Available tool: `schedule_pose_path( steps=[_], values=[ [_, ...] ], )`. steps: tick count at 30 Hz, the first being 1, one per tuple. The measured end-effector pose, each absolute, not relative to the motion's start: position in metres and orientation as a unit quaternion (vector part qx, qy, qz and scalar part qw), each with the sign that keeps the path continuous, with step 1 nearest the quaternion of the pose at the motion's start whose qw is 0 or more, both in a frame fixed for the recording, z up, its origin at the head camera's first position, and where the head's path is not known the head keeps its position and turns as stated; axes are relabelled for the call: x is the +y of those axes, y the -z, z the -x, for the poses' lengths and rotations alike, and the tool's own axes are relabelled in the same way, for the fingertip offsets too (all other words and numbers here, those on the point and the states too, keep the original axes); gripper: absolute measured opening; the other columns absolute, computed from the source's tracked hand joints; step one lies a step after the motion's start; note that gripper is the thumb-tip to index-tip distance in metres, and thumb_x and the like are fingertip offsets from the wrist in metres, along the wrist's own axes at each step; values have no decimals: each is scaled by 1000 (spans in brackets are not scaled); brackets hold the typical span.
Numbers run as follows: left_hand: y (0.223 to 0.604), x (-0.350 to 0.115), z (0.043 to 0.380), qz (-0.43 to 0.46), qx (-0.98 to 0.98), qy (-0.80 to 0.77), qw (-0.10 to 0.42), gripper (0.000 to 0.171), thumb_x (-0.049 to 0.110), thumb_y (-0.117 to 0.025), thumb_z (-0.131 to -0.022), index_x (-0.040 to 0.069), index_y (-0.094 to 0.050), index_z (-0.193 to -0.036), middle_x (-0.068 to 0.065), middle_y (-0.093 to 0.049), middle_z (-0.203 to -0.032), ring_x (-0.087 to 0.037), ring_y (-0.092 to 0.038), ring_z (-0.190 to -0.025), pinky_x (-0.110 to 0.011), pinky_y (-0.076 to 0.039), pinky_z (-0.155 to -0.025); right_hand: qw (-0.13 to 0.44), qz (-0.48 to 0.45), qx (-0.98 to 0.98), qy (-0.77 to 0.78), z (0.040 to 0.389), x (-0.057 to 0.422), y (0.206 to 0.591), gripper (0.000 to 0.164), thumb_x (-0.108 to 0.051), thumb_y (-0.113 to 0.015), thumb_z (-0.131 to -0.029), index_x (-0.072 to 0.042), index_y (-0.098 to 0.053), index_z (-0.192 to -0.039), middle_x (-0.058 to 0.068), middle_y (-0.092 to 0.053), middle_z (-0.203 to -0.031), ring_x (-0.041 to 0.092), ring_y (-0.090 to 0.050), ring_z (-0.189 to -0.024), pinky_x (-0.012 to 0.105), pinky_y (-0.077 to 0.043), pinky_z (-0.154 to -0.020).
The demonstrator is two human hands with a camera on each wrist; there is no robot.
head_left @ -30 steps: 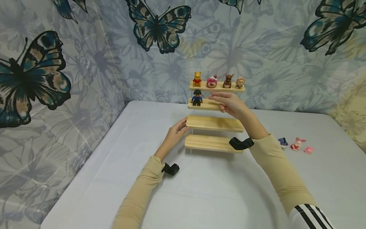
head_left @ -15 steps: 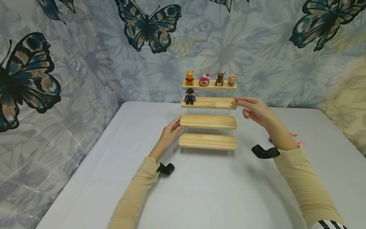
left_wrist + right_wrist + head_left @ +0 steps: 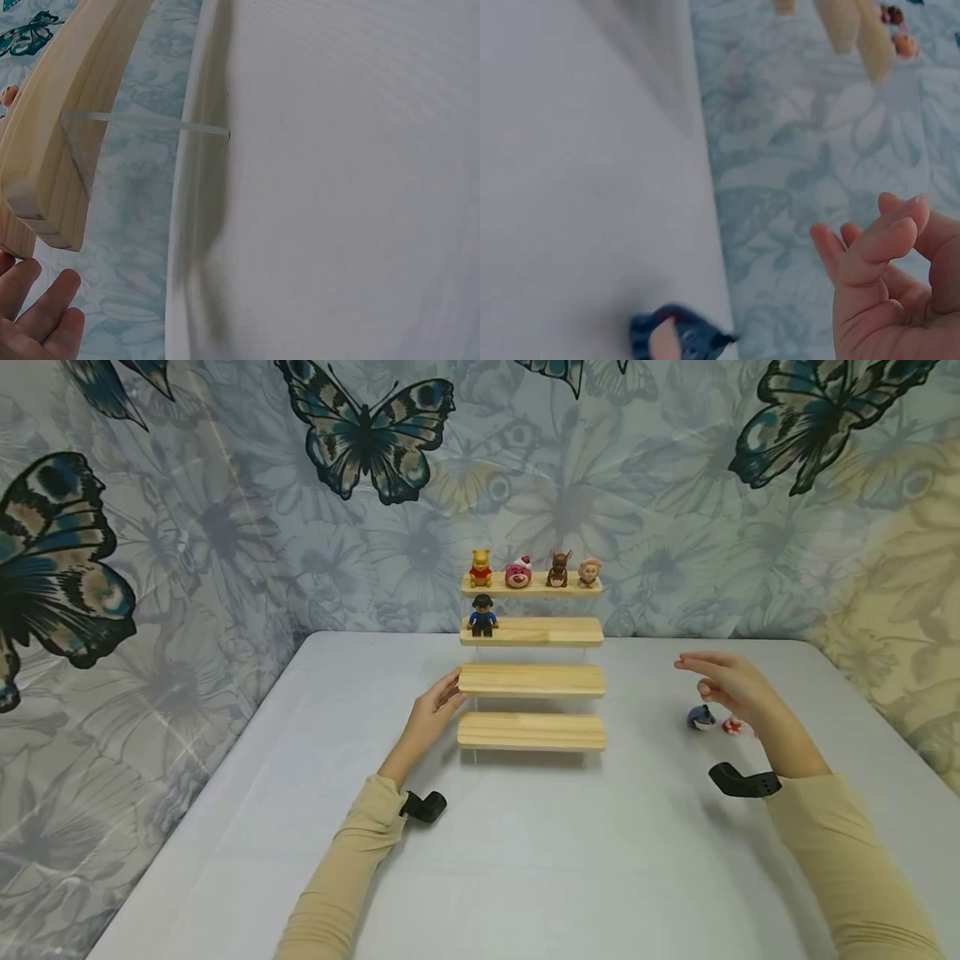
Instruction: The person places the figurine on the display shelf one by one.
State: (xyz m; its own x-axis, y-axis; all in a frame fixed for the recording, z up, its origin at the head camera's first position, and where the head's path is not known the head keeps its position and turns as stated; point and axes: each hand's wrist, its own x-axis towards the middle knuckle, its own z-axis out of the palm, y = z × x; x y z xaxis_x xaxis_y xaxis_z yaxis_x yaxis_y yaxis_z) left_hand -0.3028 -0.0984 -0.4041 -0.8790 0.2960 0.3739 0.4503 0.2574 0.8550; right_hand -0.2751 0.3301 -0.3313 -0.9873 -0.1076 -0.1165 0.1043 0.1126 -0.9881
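My left hand (image 3: 437,704) holds the left end of the third shelf (image 3: 532,680) of a tiered wooden display stand. In the left wrist view, loosely bent fingers (image 3: 51,304) lie at a shelf's end. On the second shelf, at its left, stands a black-haired toy figure (image 3: 482,616) in blue. My right hand (image 3: 738,689) hovers right of the stand, holding nothing, its fingers loosely bent. Below it on the table lie a blue figurine (image 3: 701,717) and a red-and-white figurine (image 3: 732,725), the latter next to my wrist. The right wrist view shows the blue figurine at the bottom.
The top shelf carries a yellow bear figurine (image 3: 481,568) in red, a pink bear figurine (image 3: 518,572), a brown long-eared figurine (image 3: 557,569) and a pale figurine (image 3: 589,572). A white-covered table (image 3: 525,860) meets a butterfly-patterned backdrop (image 3: 420,543) behind the stand.
My right hand has moved away from the second shelf, rightward and down, to above the loose figurines. My left hand stays at the third shelf; the view has shifted slightly right.
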Motion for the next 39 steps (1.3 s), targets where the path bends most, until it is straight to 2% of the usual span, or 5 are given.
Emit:
schedule_pose_path(
  steps=[7,17,22,27,39],
  values=[
    [409,-99,305,239,-786,565,75,50,21,-52,-93,2,-36,-136,-16,-40,-134,-27,-45,-116,-29,-40,-92,116,-10,761,638,267,356,352,11,-22,-53,-92,-27,-58,-101,-15,-61,-94,7,-46,-52,21,-38,-41],
    [409,-100,304,232,-788,566,71,51,24,-52,-92,4,-36,-137,-14,-41,-133,-25,-45,-116,-28,-40,-92,127,14,767,629,258,369,377,25,-8,-50,-93,-31,-60,-94,-5,-59,-89,6,-49,-55,19,-46,-48],
    [410,-100,305,233,-788,566,72,50,22,-52,-92,4,-36,-136,-14,-40,-134,-25,-45,-116,-29,-40,-93,135,7,781,610,258,371,382,23,-5,-52,-91,-14,-52,-112,1,-58,-81,7,-50,-57,20,-47,-50],
    [406,-100,302,235,-786,568,73,50,20,-52,-92,3,-36,-136,-15,-40,-133,-27,-45,-115,-29,-40,-92,143,-5,801,581,260,369,385,57,-6,-52,-91,15,-20,-133,0,-58,-81,7,-49,-58,21,-47,-52],
    [407,-100,308,246,-777,574,79,50,19,-53,-92,0,-37,-135,-18,-39,-133,-30,-45,-115,-31,-41,-92,112,14,819,563,259,366,387,56,-8,-50,-92,20,-20,-130,2,-56,-74,7,-49,-55,21,-47,-49]
  ],
)
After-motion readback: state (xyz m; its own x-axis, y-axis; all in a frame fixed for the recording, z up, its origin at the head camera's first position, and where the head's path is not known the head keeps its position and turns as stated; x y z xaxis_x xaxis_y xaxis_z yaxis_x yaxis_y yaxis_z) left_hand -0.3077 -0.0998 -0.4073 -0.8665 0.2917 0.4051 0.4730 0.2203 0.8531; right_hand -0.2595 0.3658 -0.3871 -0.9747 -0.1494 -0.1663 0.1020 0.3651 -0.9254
